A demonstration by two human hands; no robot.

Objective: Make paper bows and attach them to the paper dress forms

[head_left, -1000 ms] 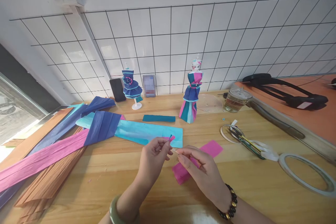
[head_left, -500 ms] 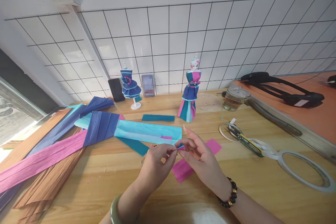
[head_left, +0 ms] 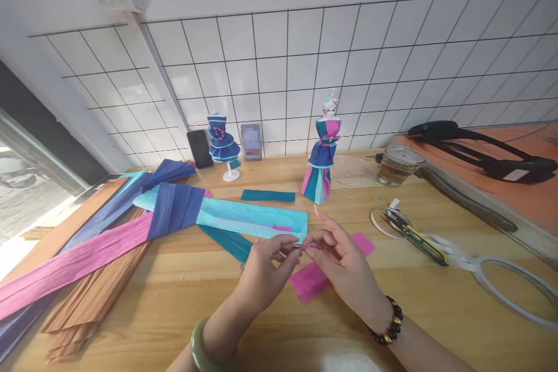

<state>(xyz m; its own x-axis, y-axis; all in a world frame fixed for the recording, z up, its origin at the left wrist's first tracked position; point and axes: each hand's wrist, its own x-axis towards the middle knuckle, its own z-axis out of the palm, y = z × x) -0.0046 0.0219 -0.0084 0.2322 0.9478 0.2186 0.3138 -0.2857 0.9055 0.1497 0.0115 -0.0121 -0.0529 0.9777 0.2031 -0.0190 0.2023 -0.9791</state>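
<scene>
My left hand (head_left: 268, 270) and my right hand (head_left: 344, 264) meet above the wooden table (head_left: 174, 308). Both pinch one tiny folded piece of pink and blue crepe paper (head_left: 303, 246) between thumb and fingertips. Under my right hand lies a pink crepe paper strip (head_left: 311, 279). Just beyond my hands a light blue crepe sheet (head_left: 253, 218) lies flat, with a dark teal strip (head_left: 229, 241) poking out beneath it.
Long pink (head_left: 74, 261), navy (head_left: 174, 209) and brown (head_left: 93, 296) crepe strips cover the left. Two small mannequins in paper dresses (head_left: 323, 160) (head_left: 222, 145), a phone (head_left: 200, 149) and a glass jar (head_left: 399, 164) stand at the back. Scissors (head_left: 414, 235) and tape rings (head_left: 517, 288) lie right.
My hands came together: a second ago the left held the small piece alone, now both pinch it. The view has shifted slightly.
</scene>
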